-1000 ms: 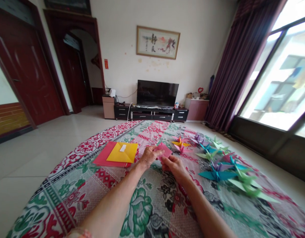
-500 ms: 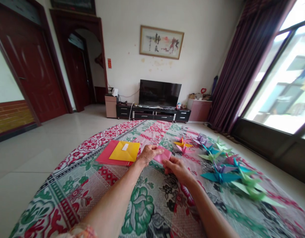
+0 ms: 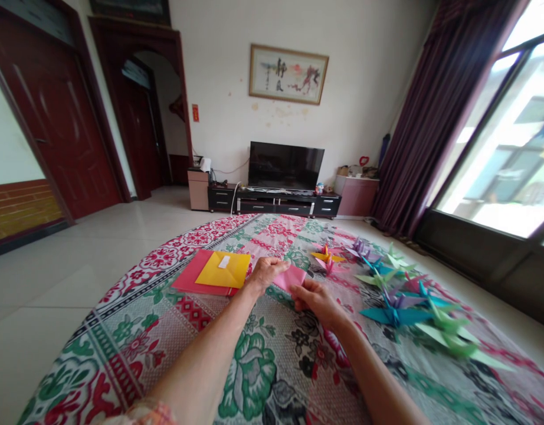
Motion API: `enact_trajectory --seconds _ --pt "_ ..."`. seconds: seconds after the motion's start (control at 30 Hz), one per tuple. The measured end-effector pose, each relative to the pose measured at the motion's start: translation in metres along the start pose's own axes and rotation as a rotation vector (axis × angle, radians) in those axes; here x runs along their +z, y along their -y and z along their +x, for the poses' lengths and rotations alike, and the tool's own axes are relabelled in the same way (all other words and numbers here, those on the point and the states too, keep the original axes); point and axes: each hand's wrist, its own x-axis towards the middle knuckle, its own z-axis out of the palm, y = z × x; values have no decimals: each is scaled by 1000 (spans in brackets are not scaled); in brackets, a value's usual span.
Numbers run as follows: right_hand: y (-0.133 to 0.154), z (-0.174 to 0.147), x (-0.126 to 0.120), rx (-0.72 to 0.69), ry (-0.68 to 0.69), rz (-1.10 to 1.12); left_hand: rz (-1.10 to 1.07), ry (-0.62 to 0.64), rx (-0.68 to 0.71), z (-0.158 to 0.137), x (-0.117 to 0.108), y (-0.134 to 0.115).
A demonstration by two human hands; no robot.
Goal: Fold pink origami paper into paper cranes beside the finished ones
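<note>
A: Both hands are out over the middle of the bench (image 3: pixel 179 360), covered with a red, green and grey floral cloth, and between them sits a small, flat, folded piece of pink paper (image 3: pixel 293 277)!

B: Right, and look at the left hand (image 3: pixel 264 274): its grip is narrow, thumb laid along the upper left edge of that paper. How's the other side?

A: The right hand (image 3: pixel 316 300) has the lower right corner, its grip pinched, thumb against fingers. (Whether the paper touches the cloth underneath, I can't tell from up here.)

B: Over to the left, just beyond the left wrist, there's a yellow square of folded paper (image 3: pixel 230 273) with a small white tab (image 3: pixel 225 261) on top, lying partly over flat pinkish-red paper (image 3: pixel 183 280).

A: And the right side is a crowd! An orange-yellow paper crane (image 3: pixel 327 255) stands just beside a pink paper crane (image 3: pixel 329 267), both near the right hand.

B: Farther right, a bright blue paper crane (image 3: pixel 396 317) spreads its wings, pale green paper cranes (image 3: pixel 460 343) beside it, and a lilac paper crane (image 3: pixel 360 248) sits at the far end of the cluster.
</note>
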Motion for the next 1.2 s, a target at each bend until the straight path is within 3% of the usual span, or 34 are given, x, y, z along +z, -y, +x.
enact_trajectory --seconds 0.1,0.23,0.6,0.77,0.87,1.03,1.2 --pt "-1 0 0 6 -1 -19 -34 -39 -37 1 -1 0" --pt "-1 -1 0 17 -5 7 -96 6 -60 5 -3 5" --pt "1 -3 -3 22 29 80 -100 9 -18 5 -3 5" --pt "2 -2 -1 45 -67 164 -50 179 -201 0 -4 1" --pt "2 -2 -1 47 -56 158 59 245 -215 -3 -3 0" --pt "3 -2 -1 44 -37 130 105 208 -201 -2 -1 2" --pt "3 -3 -3 39 27 96 -31 140 -191 2 -5 5"
